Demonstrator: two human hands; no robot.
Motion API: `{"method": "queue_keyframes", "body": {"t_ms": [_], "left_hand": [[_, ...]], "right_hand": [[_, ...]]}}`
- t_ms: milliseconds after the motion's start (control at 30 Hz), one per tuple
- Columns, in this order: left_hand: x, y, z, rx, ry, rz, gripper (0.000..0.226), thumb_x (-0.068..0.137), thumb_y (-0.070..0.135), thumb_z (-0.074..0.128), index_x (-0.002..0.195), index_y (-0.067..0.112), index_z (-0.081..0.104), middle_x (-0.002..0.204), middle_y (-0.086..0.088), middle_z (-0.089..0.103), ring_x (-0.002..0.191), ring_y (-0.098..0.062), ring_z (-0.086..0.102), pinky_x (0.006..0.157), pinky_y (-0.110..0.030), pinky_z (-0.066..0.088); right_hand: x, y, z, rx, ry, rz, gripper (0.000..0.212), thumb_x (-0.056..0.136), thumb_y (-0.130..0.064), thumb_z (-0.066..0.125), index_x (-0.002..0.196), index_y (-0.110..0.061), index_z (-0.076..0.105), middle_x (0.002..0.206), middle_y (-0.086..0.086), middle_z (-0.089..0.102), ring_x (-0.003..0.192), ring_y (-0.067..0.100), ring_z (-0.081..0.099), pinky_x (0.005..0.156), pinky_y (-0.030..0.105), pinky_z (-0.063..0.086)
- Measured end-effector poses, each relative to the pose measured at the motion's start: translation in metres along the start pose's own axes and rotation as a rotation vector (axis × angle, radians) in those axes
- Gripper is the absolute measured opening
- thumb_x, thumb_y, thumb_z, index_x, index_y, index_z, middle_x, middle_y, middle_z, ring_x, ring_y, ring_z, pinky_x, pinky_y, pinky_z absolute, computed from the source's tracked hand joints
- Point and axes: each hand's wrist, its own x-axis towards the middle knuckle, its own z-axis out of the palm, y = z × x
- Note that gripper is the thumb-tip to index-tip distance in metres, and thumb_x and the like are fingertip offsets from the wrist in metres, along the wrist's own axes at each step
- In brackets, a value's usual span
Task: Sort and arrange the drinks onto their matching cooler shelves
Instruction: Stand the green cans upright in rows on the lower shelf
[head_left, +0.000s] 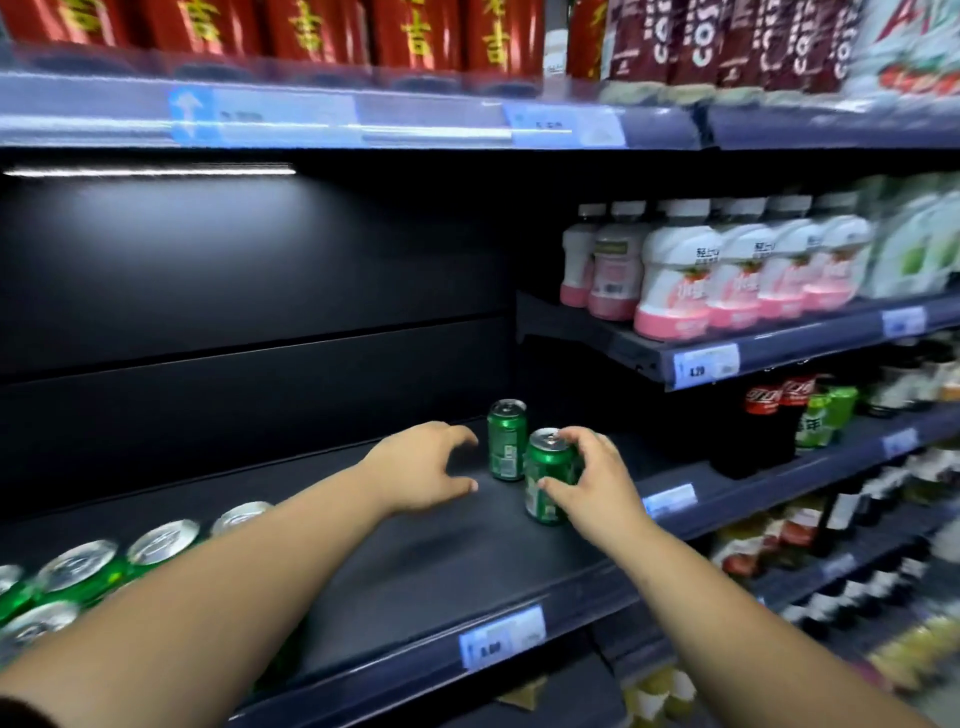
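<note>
My right grip (597, 483) is pinching the front can (545, 467) round its wall, probably light and slick; my left grip (415, 467) is hovering spread beside the back can (506, 441).

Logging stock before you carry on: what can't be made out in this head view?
All in the head view:
1. Brand on the front green can: blurred, and partly covered by the right hand gripping it.
2. Count of the green cans at lower left: the left forearm and the frame edge hide some.
3. Digits on the shelf price tag: blurred.
4. Tops of the red cans on the top shelf: cut off by the upper edge.
</note>
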Motion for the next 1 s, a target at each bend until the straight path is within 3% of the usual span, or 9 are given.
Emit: {"method": "queue_keyframes", "body": {"t_ms": [167,267,367,533,633,800,867,1000], "left_hand": [[0.046,0.009,0.014,-0.044,-0.011,-0.074,0.059,0.078,0.053,0.066,0.132,0.035,0.051,0.125,0.004,0.060,0.114,-0.018,0.058,0.095,-0.039,0.051],[0.067,0.016,0.025,-0.082,0.000,-0.120,0.066,0.076,0.048,0.069,0.136,0.033,0.048,0.127,0.001,0.058,0.116,-0.020,0.058,0.095,-0.038,0.050],[0.084,0.022,0.035,-0.129,0.017,-0.150,0.075,0.077,0.039,0.072,0.144,0.026,0.040,0.133,-0.006,0.054,0.123,-0.023,0.052,0.101,-0.034,0.046],[0.109,0.033,0.047,-0.178,0.084,-0.247,0.079,0.076,0.041,0.073,0.144,0.027,0.036,0.130,-0.009,0.048,0.114,-0.030,0.057,0.096,-0.036,0.049],[0.126,0.034,0.048,-0.210,0.082,-0.337,0.083,0.076,0.051,0.074,0.145,0.024,0.037,0.134,-0.008,0.048,0.117,-0.029,0.056,0.097,-0.039,0.048],[0.138,0.031,0.044,-0.268,0.040,-0.361,0.070,0.078,0.039,0.078,0.138,0.020,0.047,0.131,-0.008,0.059,0.115,-0.026,0.059,0.091,-0.032,0.048],[0.136,0.029,0.035,-0.325,0.005,-0.326,0.073,0.073,0.027,0.078,0.140,0.019,0.049,0.133,-0.005,0.060,0.116,-0.020,0.058,0.092,-0.025,0.045],[0.127,0.028,0.028,-0.305,-0.058,-0.241,0.071,0.069,0.034,0.080,0.134,0.019,0.056,0.124,0.001,0.060,0.115,-0.018,0.057,0.090,-0.024,0.044]], "right_hand": [[0.032,0.030,-0.002,0.058,-0.163,0.057,0.083,0.071,-0.021,0.084,0.144,-0.025,0.044,0.142,-0.002,0.050,0.129,0.016,0.051,0.112,0.036,0.040],[0.045,0.042,-0.001,0.176,-0.320,0.061,0.093,0.072,-0.020,0.083,0.150,-0.035,0.035,0.142,-0.007,0.052,0.128,0.013,0.054,0.112,0.037,0.043],[0.053,0.048,-0.003,0.197,-0.313,0.041,0.090,0.062,-0.034,0.081,0.140,-0.046,0.038,0.129,-0.008,0.058,0.114,0.012,0.061,0.104,0.037,0.049],[0.065,0.056,-0.010,0.064,-0.202,0.008,0.079,0.063,-0.036,0.091,0.130,-0.033,0.048,0.122,-0.007,0.048,0.109,0.013,0.052,0.098,0.031,0.045],[0.070,0.061,-0.014,0.064,-0.264,0.005,0.078,0.060,-0.041,0.092,0.125,-0.035,0.050,0.118,-0.007,0.046,0.108,0.012,0.051,0.095,0.029,0.044],[0.079,0.076,-0.020,0.132,-0.420,-0.024,0.073,0.068,-0.023,0.081,0.130,-0.042,0.046,0.124,-0.013,0.050,0.113,0.005,0.053,0.093,0.019,0.042],[0.081,0.082,-0.021,0.241,-0.476,0.015,0.076,0.068,-0.018,0.074,0.133,-0.045,0.045,0.129,-0.016,0.054,0.118,0.001,0.056,0.100,0.021,0.046],[0.082,0.086,-0.015,0.301,-0.469,0.011,0.067,0.066,-0.017,0.071,0.117,-0.055,0.053,0.122,-0.016,0.066,0.111,0.001,0.063,0.101,0.026,0.051]]}}
